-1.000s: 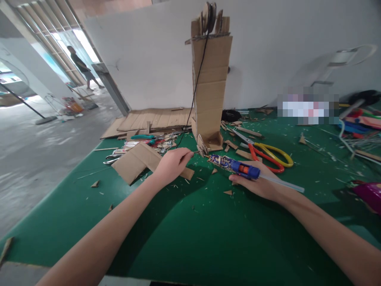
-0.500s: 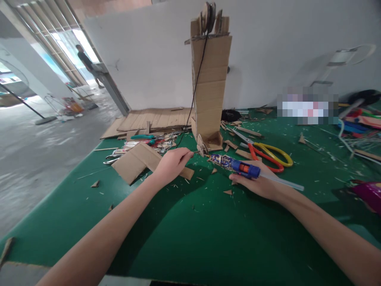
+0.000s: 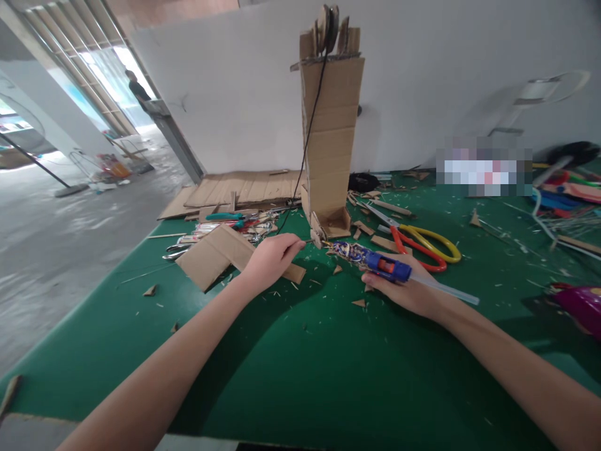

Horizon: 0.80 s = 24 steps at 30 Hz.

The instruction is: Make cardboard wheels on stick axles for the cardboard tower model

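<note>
My right hand is closed around a blue hot glue gun, a clear glue stick sticking out of its back end. The gun's nozzle points left and meets, or nearly meets, a small cardboard wheel at the foot of a tall cardboard tower. Fingers pinched, my left hand grips a thin stick that runs to that wheel. From the round pulley on the tower's top, a black cord hangs down the left side.
Scissors with red and yellow handles lie right of the tower. Cardboard pieces and tools, including teal-handled pliers, lie to the left. Scraps litter the green table. A purple packet is at far right. A person stands in the background.
Both hands hold almost the same position, with the glue gun still at the wheel. The person in the background has shifted slightly right, partly behind the wall edge.
</note>
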Each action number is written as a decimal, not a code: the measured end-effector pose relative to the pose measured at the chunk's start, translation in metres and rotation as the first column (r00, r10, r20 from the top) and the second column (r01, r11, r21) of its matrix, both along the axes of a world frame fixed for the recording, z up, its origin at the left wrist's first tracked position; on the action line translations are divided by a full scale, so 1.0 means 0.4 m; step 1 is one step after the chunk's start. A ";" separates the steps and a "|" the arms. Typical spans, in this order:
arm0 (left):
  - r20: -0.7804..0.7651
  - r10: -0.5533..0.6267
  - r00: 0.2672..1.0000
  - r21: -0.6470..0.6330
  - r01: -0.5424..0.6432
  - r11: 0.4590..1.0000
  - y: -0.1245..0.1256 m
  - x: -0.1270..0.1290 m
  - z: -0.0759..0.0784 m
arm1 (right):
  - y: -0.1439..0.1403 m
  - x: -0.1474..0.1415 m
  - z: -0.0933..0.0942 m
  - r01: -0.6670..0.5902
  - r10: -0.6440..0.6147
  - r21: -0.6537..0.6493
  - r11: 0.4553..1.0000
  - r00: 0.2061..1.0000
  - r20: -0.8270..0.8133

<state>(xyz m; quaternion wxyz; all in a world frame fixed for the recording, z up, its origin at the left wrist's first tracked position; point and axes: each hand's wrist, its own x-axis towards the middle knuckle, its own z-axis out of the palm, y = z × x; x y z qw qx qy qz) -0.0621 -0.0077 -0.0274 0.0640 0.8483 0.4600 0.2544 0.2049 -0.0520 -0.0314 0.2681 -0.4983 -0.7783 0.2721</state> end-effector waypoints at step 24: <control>0.003 -0.019 1.000 0.010 0.019 1.000 0.002 0.000 -0.003 | 0.005 0.001 -0.002 -0.003 0.004 -0.025 1.000 0.999 0.039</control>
